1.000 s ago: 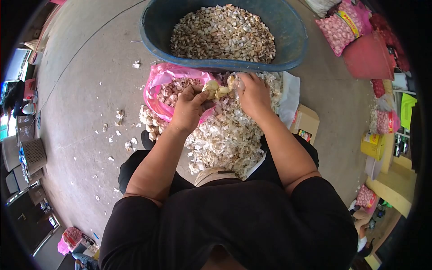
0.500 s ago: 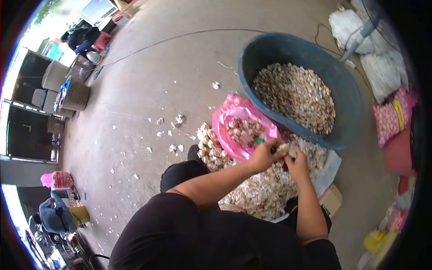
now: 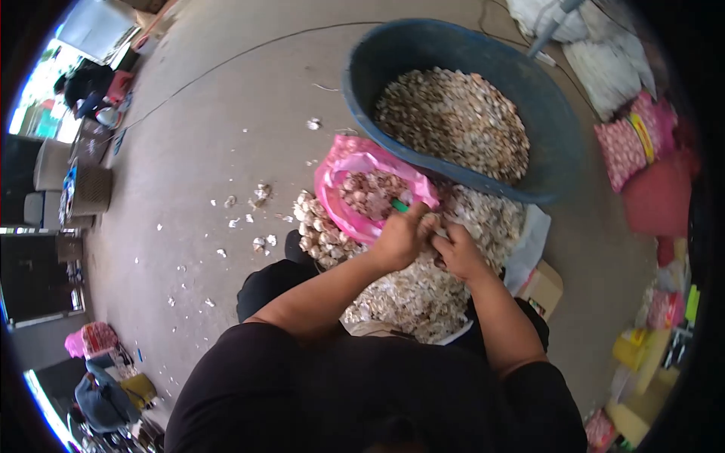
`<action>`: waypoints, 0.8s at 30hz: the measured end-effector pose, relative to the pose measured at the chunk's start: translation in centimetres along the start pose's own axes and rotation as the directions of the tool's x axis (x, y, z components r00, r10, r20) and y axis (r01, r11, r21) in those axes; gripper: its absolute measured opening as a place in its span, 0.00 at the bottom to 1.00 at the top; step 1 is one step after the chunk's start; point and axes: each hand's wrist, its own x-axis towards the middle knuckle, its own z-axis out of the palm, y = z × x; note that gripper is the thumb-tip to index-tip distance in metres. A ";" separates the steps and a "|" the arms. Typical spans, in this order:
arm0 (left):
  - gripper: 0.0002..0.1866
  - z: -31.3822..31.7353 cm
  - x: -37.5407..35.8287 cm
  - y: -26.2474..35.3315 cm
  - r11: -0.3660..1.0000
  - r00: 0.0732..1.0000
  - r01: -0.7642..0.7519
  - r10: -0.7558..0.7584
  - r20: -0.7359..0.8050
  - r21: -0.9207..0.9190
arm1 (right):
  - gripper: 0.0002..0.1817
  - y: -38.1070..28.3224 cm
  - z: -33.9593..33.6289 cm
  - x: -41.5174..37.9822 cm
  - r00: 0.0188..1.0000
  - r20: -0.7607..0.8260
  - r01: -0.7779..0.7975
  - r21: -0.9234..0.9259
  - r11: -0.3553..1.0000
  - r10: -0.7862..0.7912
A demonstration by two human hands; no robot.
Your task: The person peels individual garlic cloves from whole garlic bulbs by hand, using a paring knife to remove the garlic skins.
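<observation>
A garlic bulb [image 3: 433, 221] sits pinched between both hands, just above the heap of papery skins [image 3: 419, 291] piled on the concrete floor [image 3: 226, 113] in front of the person's lap. The left hand [image 3: 400, 238] is curled shut around the bulb and also around a small tool with a green handle [image 3: 399, 204], whose tip pokes out past the knuckles toward the pink bag. The right hand [image 3: 457, 253] meets it from the other side, its fingers closed on the same bulb, so the two hands touch over it. How much of the bulb is already split cannot be made out; it is mostly hidden by the fingers.

Just beyond the left hand lies an open pink plastic bag [image 3: 355, 162] holding whole bulbs, and more whole bulbs [image 3: 317, 230] are stacked against its near side. Behind the bag stands a big blue tub [image 3: 551, 128], filled with separated cloves [image 3: 453, 121]. Loose scraps of skin [image 3: 260, 192] are scattered over the floor to the left. To the right of the heap there is a small cardboard box [image 3: 540, 287], and farther right, pink net sacks of garlic [image 3: 627, 147] lean near the tub.
</observation>
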 end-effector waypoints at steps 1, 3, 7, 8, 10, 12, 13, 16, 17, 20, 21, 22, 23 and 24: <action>0.11 0.3 0.1 -0.4 0.999 1.000 -0.004 0.004 -0.002 -0.050 | 0.08 -0.4 0.2 -0.2 1.000 -0.023 -0.020 0.002 1.000 0.020; 0.12 0.9 0.4 -1.0 0.993 0.998 -0.041 0.036 -0.045 -0.107 | 0.08 -1.9 0.3 -0.7 0.993 -0.047 -0.104 0.020 0.994 0.105; 0.18 2.0 1.2 -1.8 0.881 0.992 0.076 -0.114 -0.055 -0.467 | 0.08 -1.3 -0.2 -1.3 1.000 -0.015 0.002 -0.162 0.987 -0.004; 0.19 2.1 1.4 -2.1 0.814 0.982 0.139 -0.186 -0.027 -0.563 | 0.08 -1.0 -0.3 -1.5 0.998 0.023 0.059 -0.236 0.970 -0.055; 0.21 1.3 0.9 0.4 0.694 0.944 0.306 -0.307 0.117 -0.652 | 0.09 -2.2 -0.9 -2.0 0.993 0.026 -0.115 -0.038 0.993 0.116; 0.22 0.5 1.3 0.5 0.568 0.925 0.376 -0.280 0.257 -0.733 | 0.10 -3.6 -2.1 -1.4 0.979 0.087 -0.198 0.150 0.969 0.186; 0.22 0.2 1.5 0.1 0.508 0.912 0.408 -0.263 0.315 -0.758 | 0.14 -3.7 -3.2 -1.2 0.994 0.048 -0.096 -0.013 0.995 0.097; 0.19 -0.8 2.0 -0.7 0.427 0.885 0.465 -0.234 0.403 -0.775 | 0.17 0.1 -6.4 -0.5 0.938 -0.082 0.068 -0.910 0.409 -0.338; 0.17 -0.8 1.9 -0.3 0.438 0.889 0.456 -0.263 0.375 -0.775 | 0.17 0.3 -6.6 -0.4 0.963 -0.110 -0.020 -0.940 0.342 -0.247; 0.16 -1.2 1.8 -0.9 0.701 0.933 0.351 -0.207 0.295 -0.620 | 0.16 -1.4 -5.6 -0.6 0.970 -0.224 -0.205 -0.963 0.176 -0.096; 0.17 -1.5 1.7 -0.8 0.831 0.956 0.253 -0.134 0.262 -0.496 | 0.15 -2.8 -4.7 -0.6 0.957 -0.260 -0.235 -0.955 0.182 -0.131; 0.18 -1.8 1.6 -0.8 0.927 0.968 0.139 -0.053 0.245 -0.348 | 0.13 -3.6 -4.0 -0.5 0.940 -0.298 -0.265 -0.945 0.191 -0.169; 0.18 -1.7 1.5 -0.9 0.949 0.979 0.130 -0.078 0.187 -0.288 | 0.14 -3.5 -3.7 -0.4 0.954 -0.259 -0.191 -0.911 0.365 -0.148; 0.18 -1.9 1.5 -0.9 0.984 0.987 0.095 -0.073 0.147 -0.153 | 0.15 -3.5 -3.6 -0.2 0.967 -0.217 -0.115 -0.843 0.526 -0.136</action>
